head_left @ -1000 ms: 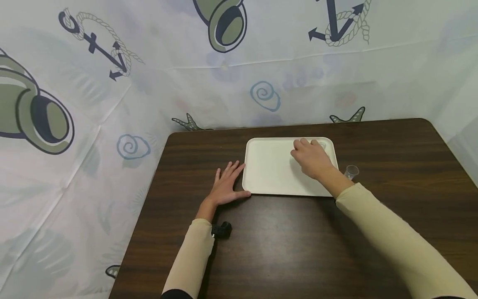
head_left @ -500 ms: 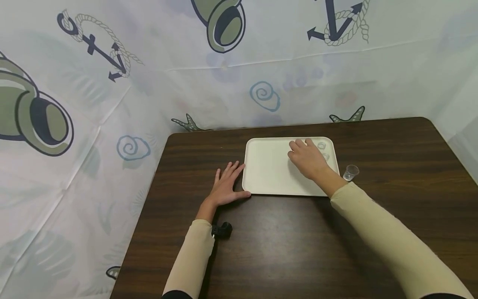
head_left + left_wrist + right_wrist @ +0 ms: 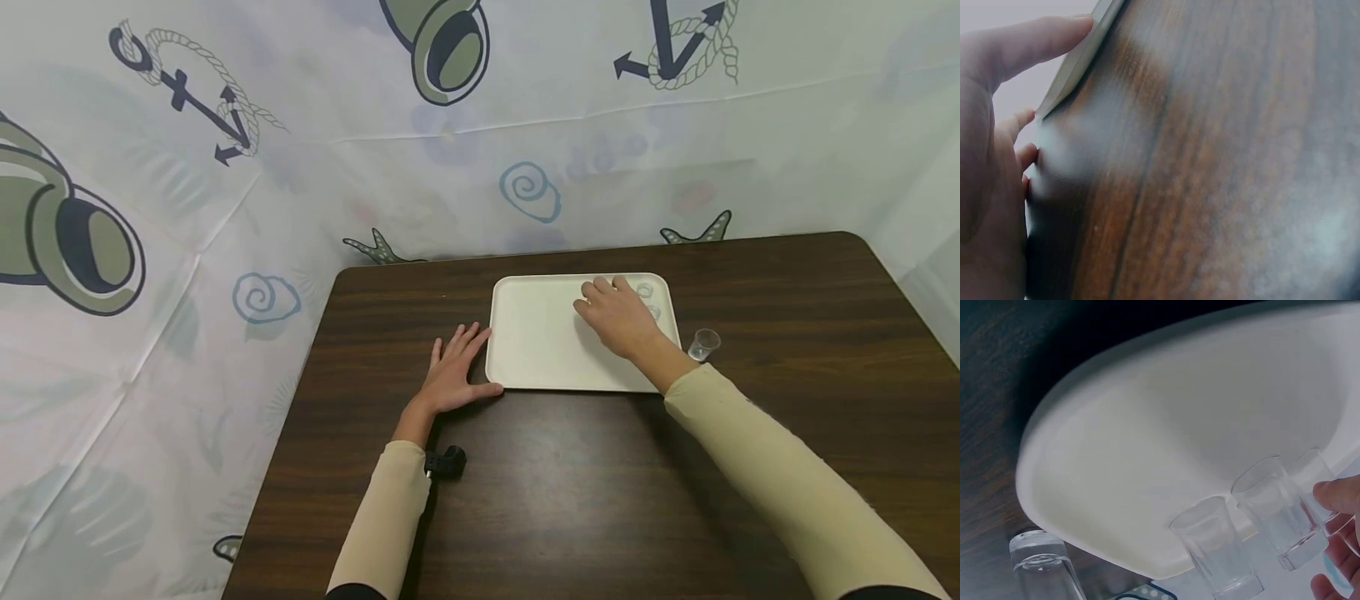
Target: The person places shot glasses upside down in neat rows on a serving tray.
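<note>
My left hand (image 3: pixel 452 377) is spread at the left edge of a white tray (image 3: pixel 540 333); in the left wrist view its thumb (image 3: pixel 1054 39) lies along the rim. Over the tray's far right part, my right hand (image 3: pixel 617 318) has thumb and fingers around a clear glass (image 3: pixel 1311 467), partly hidden by the hand. Beside it on the tray stand two more clear glasses (image 3: pixel 1282 509) (image 3: pixel 1217 544), mouth down with their thick bases up. Another clear glass (image 3: pixel 704 344) stands upright on the table, just off the tray's right edge.
The tray lies on a dark wood-grain table (image 3: pixel 570 492) near its far edge. A patterned curtain (image 3: pixel 420 183) hangs behind the table and along its left side. A black wrist camera (image 3: pixel 446 462) sits on the left wrist.
My right hand has moved slightly left over the tray, bringing the two glasses at the far right corner into fuller view. The left hand has stayed in place.
</note>
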Action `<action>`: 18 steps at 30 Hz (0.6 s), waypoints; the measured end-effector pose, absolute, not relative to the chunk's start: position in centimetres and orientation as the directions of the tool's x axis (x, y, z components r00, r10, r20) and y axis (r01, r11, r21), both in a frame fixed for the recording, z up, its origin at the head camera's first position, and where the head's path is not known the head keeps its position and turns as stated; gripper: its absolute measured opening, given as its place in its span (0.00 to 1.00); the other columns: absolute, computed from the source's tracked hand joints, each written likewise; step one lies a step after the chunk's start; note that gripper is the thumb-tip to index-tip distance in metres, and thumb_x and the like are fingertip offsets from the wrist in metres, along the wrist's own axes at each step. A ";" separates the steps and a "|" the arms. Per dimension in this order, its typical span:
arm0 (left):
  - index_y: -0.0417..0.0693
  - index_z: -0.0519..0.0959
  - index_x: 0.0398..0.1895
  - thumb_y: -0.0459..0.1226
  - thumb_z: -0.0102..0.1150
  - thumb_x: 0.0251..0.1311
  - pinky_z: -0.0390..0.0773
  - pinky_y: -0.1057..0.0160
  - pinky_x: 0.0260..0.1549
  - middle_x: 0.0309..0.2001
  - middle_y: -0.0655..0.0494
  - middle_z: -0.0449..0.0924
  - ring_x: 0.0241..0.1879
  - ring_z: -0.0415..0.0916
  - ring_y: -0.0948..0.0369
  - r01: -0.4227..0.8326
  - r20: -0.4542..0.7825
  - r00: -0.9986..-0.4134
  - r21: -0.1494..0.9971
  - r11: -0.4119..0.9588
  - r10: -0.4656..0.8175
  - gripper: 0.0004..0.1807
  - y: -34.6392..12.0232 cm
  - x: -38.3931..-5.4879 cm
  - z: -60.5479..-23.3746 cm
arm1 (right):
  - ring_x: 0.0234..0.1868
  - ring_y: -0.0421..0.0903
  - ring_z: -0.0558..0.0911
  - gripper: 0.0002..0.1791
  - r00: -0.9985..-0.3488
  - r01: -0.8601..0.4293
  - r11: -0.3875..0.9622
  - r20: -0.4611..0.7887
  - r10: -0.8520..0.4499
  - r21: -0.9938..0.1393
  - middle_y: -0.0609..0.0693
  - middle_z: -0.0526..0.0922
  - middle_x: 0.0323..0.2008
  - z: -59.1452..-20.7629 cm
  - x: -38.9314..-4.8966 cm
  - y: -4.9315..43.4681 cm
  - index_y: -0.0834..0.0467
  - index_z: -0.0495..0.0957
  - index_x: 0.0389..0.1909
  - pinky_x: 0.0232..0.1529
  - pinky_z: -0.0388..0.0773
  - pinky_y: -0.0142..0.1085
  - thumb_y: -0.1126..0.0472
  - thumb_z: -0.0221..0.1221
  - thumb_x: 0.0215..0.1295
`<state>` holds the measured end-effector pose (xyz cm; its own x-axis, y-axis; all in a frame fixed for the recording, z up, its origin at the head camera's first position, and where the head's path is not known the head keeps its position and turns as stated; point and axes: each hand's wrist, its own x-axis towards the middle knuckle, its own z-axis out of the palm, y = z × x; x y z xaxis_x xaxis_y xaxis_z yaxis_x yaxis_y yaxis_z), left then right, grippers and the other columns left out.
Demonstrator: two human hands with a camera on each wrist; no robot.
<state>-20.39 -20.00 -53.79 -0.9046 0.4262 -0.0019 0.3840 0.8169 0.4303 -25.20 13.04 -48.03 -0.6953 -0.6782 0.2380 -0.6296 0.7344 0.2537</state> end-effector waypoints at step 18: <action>0.61 0.50 0.79 0.68 0.60 0.51 0.32 0.37 0.68 0.78 0.52 0.45 0.77 0.36 0.51 0.380 -0.008 -0.906 0.426 0.821 0.423 0.55 -19.9 -20.4 -53.7 | 0.53 0.59 0.73 0.17 -0.714 -0.629 0.763 0.279 -0.642 0.147 0.59 0.74 0.53 -47.5 -24.2 13.9 0.58 0.77 0.54 0.53 0.67 0.55 0.65 0.57 0.65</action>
